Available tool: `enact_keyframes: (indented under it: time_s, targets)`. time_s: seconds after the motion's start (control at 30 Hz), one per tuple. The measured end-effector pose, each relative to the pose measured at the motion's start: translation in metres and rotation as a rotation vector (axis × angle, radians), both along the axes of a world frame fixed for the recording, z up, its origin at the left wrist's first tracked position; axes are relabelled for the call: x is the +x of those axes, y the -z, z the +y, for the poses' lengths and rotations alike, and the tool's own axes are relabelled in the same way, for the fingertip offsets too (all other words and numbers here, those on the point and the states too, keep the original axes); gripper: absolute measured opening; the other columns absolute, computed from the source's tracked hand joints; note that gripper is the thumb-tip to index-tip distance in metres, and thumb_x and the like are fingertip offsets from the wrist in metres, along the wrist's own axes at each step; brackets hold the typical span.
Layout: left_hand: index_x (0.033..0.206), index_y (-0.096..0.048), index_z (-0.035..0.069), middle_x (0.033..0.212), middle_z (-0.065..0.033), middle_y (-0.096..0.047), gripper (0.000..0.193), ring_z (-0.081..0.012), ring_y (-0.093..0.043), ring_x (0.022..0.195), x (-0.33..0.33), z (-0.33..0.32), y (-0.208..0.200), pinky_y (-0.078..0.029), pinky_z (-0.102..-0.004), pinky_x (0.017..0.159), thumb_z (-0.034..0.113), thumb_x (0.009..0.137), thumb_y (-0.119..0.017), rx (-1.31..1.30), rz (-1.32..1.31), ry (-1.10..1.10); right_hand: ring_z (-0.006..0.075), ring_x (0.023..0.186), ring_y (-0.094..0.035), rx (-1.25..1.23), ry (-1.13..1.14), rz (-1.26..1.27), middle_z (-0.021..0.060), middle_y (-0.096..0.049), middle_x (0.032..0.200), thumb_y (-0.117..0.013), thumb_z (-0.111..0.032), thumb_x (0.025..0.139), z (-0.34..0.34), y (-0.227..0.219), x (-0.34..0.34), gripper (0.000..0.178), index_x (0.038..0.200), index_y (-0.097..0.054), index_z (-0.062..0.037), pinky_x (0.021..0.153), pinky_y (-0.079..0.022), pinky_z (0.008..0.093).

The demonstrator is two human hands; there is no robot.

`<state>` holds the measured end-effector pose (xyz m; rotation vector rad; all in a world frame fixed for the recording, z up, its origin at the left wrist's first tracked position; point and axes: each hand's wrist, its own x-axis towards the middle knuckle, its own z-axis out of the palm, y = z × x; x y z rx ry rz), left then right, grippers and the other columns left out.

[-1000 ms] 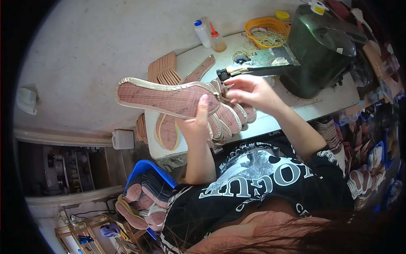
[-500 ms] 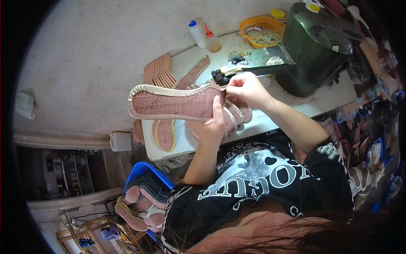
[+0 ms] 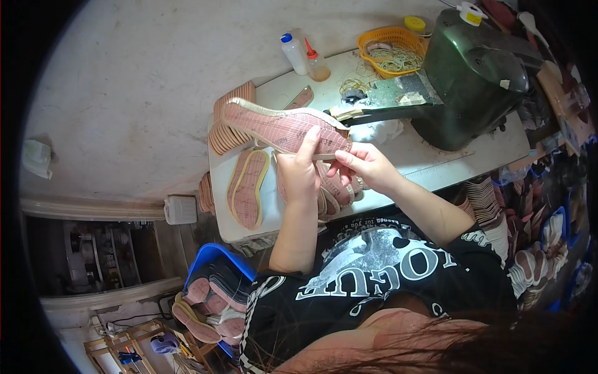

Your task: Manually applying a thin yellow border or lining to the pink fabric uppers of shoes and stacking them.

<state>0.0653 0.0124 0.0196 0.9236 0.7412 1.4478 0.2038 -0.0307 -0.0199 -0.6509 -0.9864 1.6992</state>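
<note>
A pink patterned shoe insole [image 3: 268, 128] with a cream edge strip is held up in front of the machine, tilted, its far end pointing left. My left hand [image 3: 300, 167] is closed around its near side, thumb lying on the pink face. At the right end, my right hand [image 3: 367, 167] pinches the insole's edge between thumb and finger, its other fingers curled below. Beneath my hands lies a pile of insoles [image 3: 336, 190], partly hidden. Left of the pile, yellow-edged insoles [image 3: 246, 190] rest on the white table [image 3: 274, 209].
A dark green sewing machine [image 3: 467, 81] stands at the right, its arm reaching left behind the insole. Further back are an orange basket [image 3: 398, 36], a red-tipped bottle [image 3: 317, 67] and a blue-capped bottle [image 3: 294, 53]. Stacked insoles [image 3: 224, 134] stand at the table's left; a blue bin [image 3: 215, 252] sits below.
The insole has tilted, its left end shifting up and to the right. My right hand has moved down from the upper edge to the right end's lower corner, and my left hand has shifted slightly left.
</note>
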Motion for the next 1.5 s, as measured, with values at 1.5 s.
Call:
enact_keyframes:
  time_s: [1.5]
  targets:
    - [0.105,-0.059,0.006,0.066,-0.0007,-0.057,0.046,-0.0121,-0.055,0.055,-0.043,0.028,0.011,-0.05,-0.0283,0.056,0.049,0.093,-0.05,-0.419,-0.393,0.279,0.0021,0.06,-0.053,-0.008,0.024,-0.204,-0.0007,-0.061,0.073,-0.066,-0.013,0.088,-0.016,-0.06,-0.024,0.013,0.088,-0.061,-0.0012,0.054,-0.044,0.0176]
